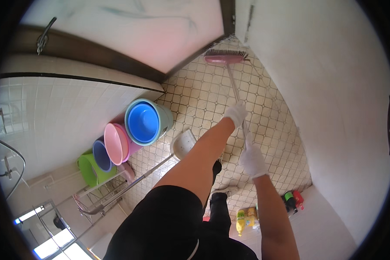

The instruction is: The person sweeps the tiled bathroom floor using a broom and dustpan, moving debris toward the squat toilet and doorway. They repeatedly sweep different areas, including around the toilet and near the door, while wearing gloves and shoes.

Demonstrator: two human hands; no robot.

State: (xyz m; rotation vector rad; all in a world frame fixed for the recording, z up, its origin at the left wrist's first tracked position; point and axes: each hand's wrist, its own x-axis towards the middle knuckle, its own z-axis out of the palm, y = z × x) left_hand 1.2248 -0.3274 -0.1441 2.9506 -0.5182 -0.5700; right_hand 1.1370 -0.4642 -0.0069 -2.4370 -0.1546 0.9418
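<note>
Both hands wear white gloves and hold the light-coloured pole of a broom. My left hand (pixel 236 114) is wrapped around the pole nearer the broom head. Lower on the pole, closer to my body, my right hand (pixel 254 161) grips it. The pink broom head (pixel 225 59) lies on the tiled floor (pixel 198 94) near the far corner, its dark bristles turned towards the wall and door frame. A pale long-handled dustpan (pixel 183 145) rests to the left of my left forearm, partly hidden by it, with small dark specks in its pan.
Left of the floor stand a blue basin (pixel 143 123) inside a pale green bucket, pink basins (pixel 115 143), a dark blue basin (pixel 102 156) and a green bucket (pixel 91 169), near a metal rack. Bottles, one yellow (pixel 240 222), stand by the lower right wall (pixel 331 214). A white wall bounds the right.
</note>
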